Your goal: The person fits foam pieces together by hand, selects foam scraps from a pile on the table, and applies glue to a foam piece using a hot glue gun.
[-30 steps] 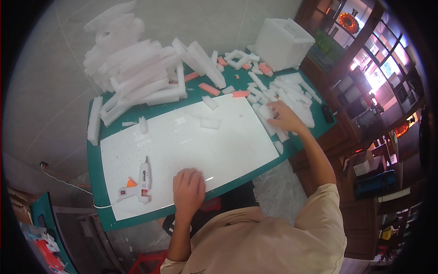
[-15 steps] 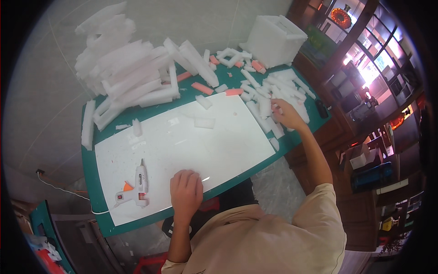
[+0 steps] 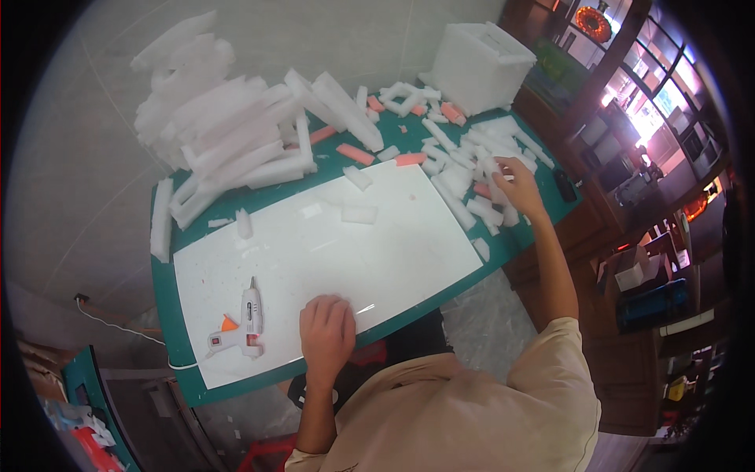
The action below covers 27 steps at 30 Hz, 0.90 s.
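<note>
At the right of the table, my right hand (image 3: 519, 187) reaches into a pile of loose white foam pieces (image 3: 460, 175). Its thumb and fingers close on a white foam piece (image 3: 496, 191), partly covered by the hand. My left hand (image 3: 327, 330) lies on the front edge of a white board (image 3: 314, 271), fingers resting flat and nothing in them. Left of it on the board lies a white glue gun (image 3: 251, 315) with an orange trigger. Two small foam blocks, one of them a flat block (image 3: 359, 214), lie toward the board's far side.
A tall stack of white foam strips (image 3: 228, 130) leans at the back left of the green table (image 3: 169, 315). A white foam box (image 3: 480, 71) stands at the back right. Pink foam bars (image 3: 355, 153) lie between them. A white cord (image 3: 118, 326) runs off left.
My right hand has moved slightly right and away from me within the pile, shifting pieces; a pink piece now shows beside it. My left hand stays on the board. The view has shifted a little.
</note>
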Tool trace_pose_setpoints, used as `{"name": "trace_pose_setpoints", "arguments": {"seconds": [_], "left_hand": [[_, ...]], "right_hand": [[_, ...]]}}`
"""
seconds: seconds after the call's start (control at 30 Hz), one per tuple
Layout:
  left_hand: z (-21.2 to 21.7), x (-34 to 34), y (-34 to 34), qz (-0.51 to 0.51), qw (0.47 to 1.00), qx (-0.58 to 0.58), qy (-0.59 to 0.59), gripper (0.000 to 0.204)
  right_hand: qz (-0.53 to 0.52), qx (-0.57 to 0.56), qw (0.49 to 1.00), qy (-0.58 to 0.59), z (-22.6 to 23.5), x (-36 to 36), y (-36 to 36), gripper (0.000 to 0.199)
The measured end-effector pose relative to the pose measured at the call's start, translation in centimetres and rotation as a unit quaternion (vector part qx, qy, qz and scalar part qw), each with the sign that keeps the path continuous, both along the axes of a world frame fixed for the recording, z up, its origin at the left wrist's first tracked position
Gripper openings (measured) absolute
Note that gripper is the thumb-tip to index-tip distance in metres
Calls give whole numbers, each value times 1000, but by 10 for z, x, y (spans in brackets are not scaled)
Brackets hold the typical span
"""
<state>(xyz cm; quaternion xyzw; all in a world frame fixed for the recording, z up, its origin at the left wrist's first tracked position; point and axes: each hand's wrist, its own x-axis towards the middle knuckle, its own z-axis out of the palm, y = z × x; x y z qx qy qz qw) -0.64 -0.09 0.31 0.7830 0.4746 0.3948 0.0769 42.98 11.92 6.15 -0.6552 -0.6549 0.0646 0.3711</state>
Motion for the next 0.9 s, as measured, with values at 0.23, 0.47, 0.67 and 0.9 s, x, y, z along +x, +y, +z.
{"name": "trace_pose_setpoints", "arguments": {"seconds": [0.23, 0.47, 0.67, 0.9], "left_hand": [[-5, -1, 2, -4, 1000, -2, 7, 14], [-2, 1, -1, -3, 1000, -6, 5, 15], [-3, 2, -3, 1, 1000, -18, 13, 15], [-1, 2, 0, 2, 1000, -11, 9, 15]], "right_hand": [[0, -74, 995, 72, 9, 1, -22, 54], [64, -140, 957, 245, -2, 8, -33, 54], [121, -197, 856, 463, 10, -10, -47, 48], [142, -190, 867, 439, 7, -12, -55, 45]]}}
